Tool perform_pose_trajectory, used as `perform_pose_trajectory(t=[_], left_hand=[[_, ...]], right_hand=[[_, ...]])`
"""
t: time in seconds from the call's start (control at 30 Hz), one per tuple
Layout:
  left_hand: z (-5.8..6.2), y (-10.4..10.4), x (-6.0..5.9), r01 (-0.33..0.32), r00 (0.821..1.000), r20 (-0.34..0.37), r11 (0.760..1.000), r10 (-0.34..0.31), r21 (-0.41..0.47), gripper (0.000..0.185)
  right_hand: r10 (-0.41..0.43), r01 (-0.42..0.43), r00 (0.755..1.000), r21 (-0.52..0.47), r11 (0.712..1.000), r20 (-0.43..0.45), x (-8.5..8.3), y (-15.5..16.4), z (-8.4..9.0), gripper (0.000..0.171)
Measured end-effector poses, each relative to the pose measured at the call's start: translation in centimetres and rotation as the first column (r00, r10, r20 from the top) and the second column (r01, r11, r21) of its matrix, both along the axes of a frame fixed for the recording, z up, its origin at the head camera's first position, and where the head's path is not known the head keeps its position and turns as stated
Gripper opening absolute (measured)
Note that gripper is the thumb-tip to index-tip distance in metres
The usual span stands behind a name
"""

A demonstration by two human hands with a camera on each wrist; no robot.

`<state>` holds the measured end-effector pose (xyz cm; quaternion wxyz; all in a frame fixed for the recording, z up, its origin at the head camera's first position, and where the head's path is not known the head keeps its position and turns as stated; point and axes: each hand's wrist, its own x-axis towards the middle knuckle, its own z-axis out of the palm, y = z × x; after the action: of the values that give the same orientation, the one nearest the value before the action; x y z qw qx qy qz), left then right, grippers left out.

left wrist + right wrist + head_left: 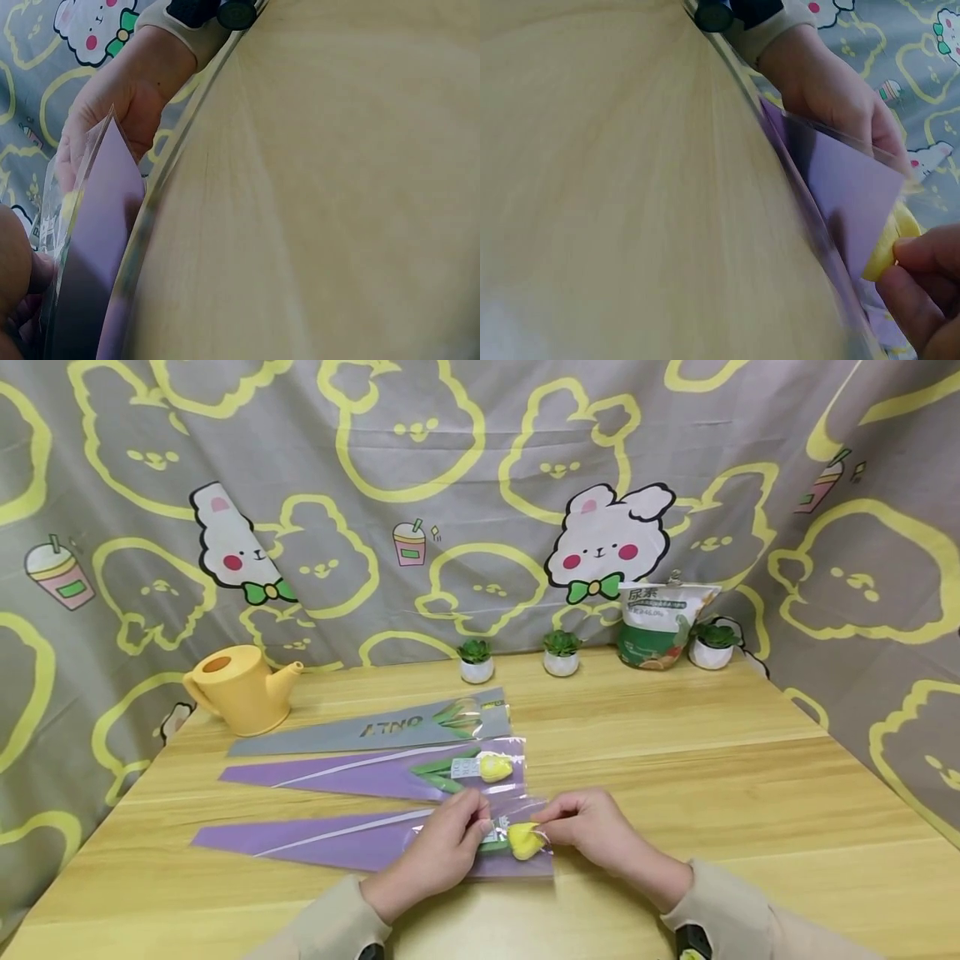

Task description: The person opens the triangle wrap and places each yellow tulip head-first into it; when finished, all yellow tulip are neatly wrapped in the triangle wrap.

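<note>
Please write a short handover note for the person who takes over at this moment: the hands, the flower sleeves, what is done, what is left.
Left hand: pinches the nearest purple sleeve beside the flower.
Right hand: pinches the yellow tulip at the sleeve's open end.
Done: the middle purple sleeve and the grey sleeve each hold a flower.
Left: the nearest tulip appears only partly seated; the sleeve mouth is open.
Nearby: yellow watering can.
</note>
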<state>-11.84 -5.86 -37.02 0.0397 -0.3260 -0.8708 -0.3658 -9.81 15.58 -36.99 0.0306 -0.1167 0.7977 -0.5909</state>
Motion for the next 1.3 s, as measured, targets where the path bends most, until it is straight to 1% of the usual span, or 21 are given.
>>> perform_pose_trajectory(t=[0.2,0.43,0.73,0.87,1.1,1.2,1.3], left_hand=[[0.1,0.0,0.1,-0.006,1.0,-0.002,1.0,0.006,-0.002,0.018],[0.1,-0.2,0.2,-0.009,1.0,0.009,1.0,0.009,0.003,0.018],[0.1,-0.5,0.4,-0.018,1.0,0.004,1.0,0.018,0.007,0.018],[0.2,-0.8,0.5,-0.022,1.0,0.008,1.0,0.022,0.011,0.018],[0.4,-1.9,0.5,-0.024,0.999,0.029,0.999,0.025,-0.029,0.018],[0.4,-2.5,0.3,-0.033,0.999,0.036,0.998,0.035,-0.05,0.018],[0.3,-3.0,0.1,-0.046,0.998,0.038,0.997,0.048,-0.063,0.018]], right_hand=[[0.0,0.0,1.0,-0.018,1.0,0.009,-0.1,-0.9,0.1,0.012],[0.008,-0.006,0.999,-0.078,0.997,0.034,-0.3,-1.5,-0.2,0.014],[0.014,-0.011,0.999,-0.068,0.998,0.033,-0.2,-2.1,-0.3,0.012],[0.023,-0.02,0.998,-0.069,0.997,0.051,-0.2,-2.1,-0.2,0.013],[0.104,-0.096,0.99,-0.084,0.992,0.097,-0.1,-1.6,-0.3,0.025],[0.102,-0.088,0.987,-0.108,0.99,0.126,-0.1,-0.9,-0.3,0.029],[0.105,-0.078,0.982,-0.165,0.983,0.156,-0.1,0.2,-0.1,0.033]])
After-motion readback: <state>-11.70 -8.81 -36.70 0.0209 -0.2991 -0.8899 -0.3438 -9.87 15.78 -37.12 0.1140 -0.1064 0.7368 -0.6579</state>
